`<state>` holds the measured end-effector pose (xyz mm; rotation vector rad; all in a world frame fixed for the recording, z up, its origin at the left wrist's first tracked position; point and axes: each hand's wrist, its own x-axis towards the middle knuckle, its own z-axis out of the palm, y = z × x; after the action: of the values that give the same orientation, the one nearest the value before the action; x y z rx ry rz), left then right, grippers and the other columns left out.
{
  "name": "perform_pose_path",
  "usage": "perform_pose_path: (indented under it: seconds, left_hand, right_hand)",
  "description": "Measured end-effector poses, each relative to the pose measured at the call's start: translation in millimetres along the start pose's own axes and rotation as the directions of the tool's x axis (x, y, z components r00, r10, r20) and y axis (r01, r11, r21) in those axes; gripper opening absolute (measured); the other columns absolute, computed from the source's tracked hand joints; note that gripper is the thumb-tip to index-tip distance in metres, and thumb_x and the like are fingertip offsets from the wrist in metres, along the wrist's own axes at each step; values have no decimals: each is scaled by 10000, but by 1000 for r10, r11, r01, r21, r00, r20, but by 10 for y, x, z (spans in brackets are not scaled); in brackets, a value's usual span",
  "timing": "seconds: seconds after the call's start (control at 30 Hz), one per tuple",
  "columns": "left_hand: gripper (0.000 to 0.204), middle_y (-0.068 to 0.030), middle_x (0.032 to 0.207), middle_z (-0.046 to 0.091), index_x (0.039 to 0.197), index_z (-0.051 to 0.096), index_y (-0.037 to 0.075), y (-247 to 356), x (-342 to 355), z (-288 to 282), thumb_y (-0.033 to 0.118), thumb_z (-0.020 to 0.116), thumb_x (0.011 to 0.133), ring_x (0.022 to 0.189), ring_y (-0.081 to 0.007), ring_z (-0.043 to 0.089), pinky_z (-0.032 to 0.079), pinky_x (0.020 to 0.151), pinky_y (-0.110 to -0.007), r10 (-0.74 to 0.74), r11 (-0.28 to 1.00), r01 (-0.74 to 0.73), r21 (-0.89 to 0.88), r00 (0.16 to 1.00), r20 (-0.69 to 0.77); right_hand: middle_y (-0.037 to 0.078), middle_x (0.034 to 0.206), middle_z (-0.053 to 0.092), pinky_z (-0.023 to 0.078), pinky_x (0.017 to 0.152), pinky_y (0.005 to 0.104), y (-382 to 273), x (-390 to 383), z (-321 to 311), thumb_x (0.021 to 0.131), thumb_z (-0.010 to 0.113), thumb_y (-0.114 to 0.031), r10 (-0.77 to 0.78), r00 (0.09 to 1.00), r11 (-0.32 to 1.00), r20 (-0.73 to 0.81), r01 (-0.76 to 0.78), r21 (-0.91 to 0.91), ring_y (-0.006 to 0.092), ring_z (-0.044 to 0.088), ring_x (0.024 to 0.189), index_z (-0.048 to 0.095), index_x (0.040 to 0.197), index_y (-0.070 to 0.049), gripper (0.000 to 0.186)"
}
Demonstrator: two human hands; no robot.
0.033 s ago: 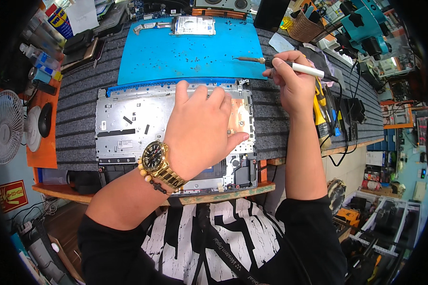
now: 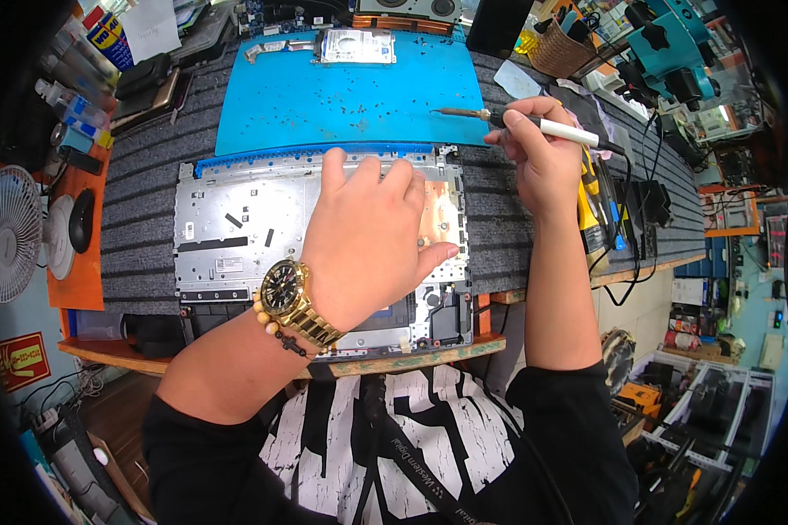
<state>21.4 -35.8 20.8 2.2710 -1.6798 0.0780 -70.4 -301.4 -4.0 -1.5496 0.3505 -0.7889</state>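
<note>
My left hand point(image 2: 368, 236), with a gold watch and bead bracelet at the wrist, rests open on a silver laptop chassis point(image 2: 219, 219), fingers spread across its metal upper half. A copper-coloured patch shows at the chassis's right, beside my thumb. My right hand point(image 2: 538, 157) grips a soldering iron point(image 2: 569, 131) with a white handle, its metal tip pointing left over the right part of the blue mat point(image 2: 341, 105), above the chassis. Many small dark screws are scattered on the mat, behind which lie a silver drive point(image 2: 356, 45) and a small metal part.
A white fan point(image 2: 9, 232) and black mouse point(image 2: 81, 219) stand at left, near bottles and a spray can. A pen basket point(image 2: 552, 48), teal microscope point(image 2: 661, 52), yellow-handled tools point(image 2: 593, 227) and cables crowd the right. The grey ribbed bench mat point(image 2: 140, 149) surrounds the work.
</note>
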Motion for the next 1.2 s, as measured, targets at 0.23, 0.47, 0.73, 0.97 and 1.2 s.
perform_pose_path:
  seconds: [0.23,0.47,0.73,0.97,1.2]
  left_hand:
    - [782,-154,1451,744,1390,762,-38,9,-5,17,620,802,970,1227,-344,660,393,1184,-612,-9,1000,9,21,1000,8]
    - [785,-162,1454,761,1389,764,-44,-2,-5,17,619,801,970,1222,-339,668,400,1181,-606,-2,1000,1,27,999,35]
    - [789,-165,1470,761,1389,766,-54,-17,-8,41,602,820,954,1225,-339,670,405,1175,-589,11,999,-11,30,1000,-5]
    - [786,-161,1475,761,1387,770,-48,-5,3,21,600,829,946,1242,-331,670,405,1170,-579,5,999,-6,38,1000,20]
    - [779,-158,1485,756,1393,769,-40,0,1,28,597,830,949,1266,-336,670,400,1185,-589,0,999,-1,44,1000,19]
  right_hand:
    - [25,847,655,688,819,399,-44,-426,-46,1022,778,-23,32,994,999,-104,-28,46,101,600,701,694,1148,15,156]
    - [51,940,680,746,859,429,-34,-778,89,1067,735,11,-20,992,1000,-125,18,-15,108,680,804,672,1158,34,113]
    - [107,1054,728,745,868,387,40,-836,170,1037,776,19,-62,992,989,-112,46,-143,171,769,928,694,1131,66,133]
    - [110,1043,745,730,848,359,50,-840,177,1029,787,23,-80,990,981,-113,58,-184,162,773,910,700,1122,68,135]
    - [114,1032,750,726,844,357,47,-833,182,1031,786,21,-80,992,980,-100,60,-190,164,772,910,700,1118,70,132]
